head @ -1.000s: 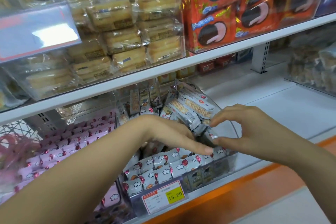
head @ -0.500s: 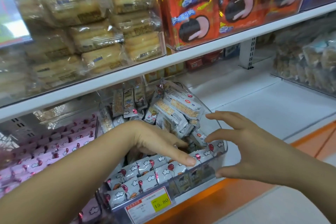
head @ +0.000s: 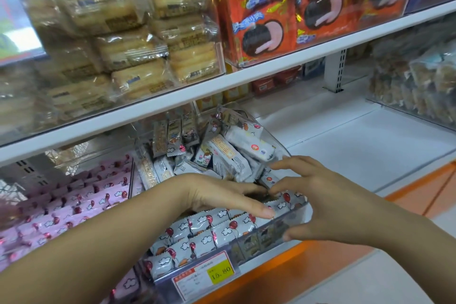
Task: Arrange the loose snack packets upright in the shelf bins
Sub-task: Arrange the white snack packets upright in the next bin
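A shop aisle with white shelf boards. The upper shelf [head: 246,74] carries clear-wrapped pale cake packets [head: 133,52] and orange boxes [head: 271,20] printed with dark sandwich biscuits. The lower shelf [head: 357,145] is bare white on its right half, with an orange strip [head: 419,190] along its front edge and pale floor [head: 394,279] below; far right stands a clear case of brown snacks [head: 419,86].

On the lower shelf sits a clear bin [head: 291,212] with a yellow price tag [head: 206,276] on its front. Beside it on the left lie rows of pink packets [head: 81,202]. Inside the bin, the front rows of white balloon-print packets [head: 202,232] stand upright, while behind them the loose packets [head: 234,153] lie heaped at all angles.

The left hand [head: 222,195] reaches in from the left, fingers straight and together, resting flat across the tops of the upright rows just in front of the heap. The right hand [head: 320,200] comes from the right with fingers spread — its fingertips [head: 272,189] touch packets at the foot of the heap, beside the left fingers, and its thumb lies outside the bin's front wall. Neither hand grips a packet.
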`<state>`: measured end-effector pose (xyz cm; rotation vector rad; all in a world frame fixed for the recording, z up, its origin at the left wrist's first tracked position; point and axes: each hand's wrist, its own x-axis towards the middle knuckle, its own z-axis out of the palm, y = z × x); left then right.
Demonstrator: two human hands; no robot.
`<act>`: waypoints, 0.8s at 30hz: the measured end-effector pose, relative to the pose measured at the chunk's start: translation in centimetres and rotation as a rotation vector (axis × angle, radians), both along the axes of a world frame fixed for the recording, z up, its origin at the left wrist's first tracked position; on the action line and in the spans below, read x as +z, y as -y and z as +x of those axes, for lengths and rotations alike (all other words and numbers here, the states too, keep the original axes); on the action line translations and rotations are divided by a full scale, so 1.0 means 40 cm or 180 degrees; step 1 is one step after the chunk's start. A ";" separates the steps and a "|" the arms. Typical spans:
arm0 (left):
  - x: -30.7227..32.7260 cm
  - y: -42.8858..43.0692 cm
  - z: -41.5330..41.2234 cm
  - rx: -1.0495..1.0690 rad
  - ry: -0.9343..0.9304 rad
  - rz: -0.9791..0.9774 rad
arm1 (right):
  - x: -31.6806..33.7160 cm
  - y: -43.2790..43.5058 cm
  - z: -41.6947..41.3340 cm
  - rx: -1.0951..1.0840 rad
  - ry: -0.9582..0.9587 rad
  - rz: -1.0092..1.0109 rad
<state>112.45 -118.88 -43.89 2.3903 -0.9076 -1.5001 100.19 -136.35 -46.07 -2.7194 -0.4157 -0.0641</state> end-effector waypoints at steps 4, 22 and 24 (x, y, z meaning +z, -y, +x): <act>0.005 0.003 -0.005 -0.0047 0.0067 0.0000 | -0.003 0.003 0.004 0.0003 0.0013 0.0047; 0.011 -0.004 -0.011 -0.0051 0.0313 -0.0184 | 0.000 0.001 0.001 -0.0061 0.0060 0.0145; 0.016 -0.008 -0.015 -0.0019 0.0302 -0.0238 | 0.000 0.001 0.002 -0.0056 0.0080 0.0171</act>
